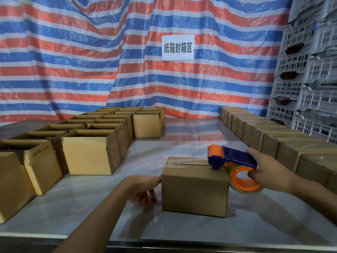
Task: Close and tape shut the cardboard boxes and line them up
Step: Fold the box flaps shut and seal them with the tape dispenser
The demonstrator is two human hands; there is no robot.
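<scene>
Near the front edge of the worktop (82,207), about mid-width, stands the box (195,190) with its flaps down. My left hand (144,189) rests against its left face, thumb at the upper edge, fingers loose and blurred below, gripping nothing. My right hand (268,172) grips the tape gun (235,161), fingers hooked into the orange roll core. The gun's blue nose sits on the box top at the right end of the seam, and clear tape shows at the left end. Along the left edge open boxes (89,154) stand in rows running to the back. Along the right edge taped boxes (273,141) form one line, touching. Behind hangs a striped tarp (73,70) with a white sign (177,47). Grey crates (306,79) are stacked at the back right corner.
</scene>
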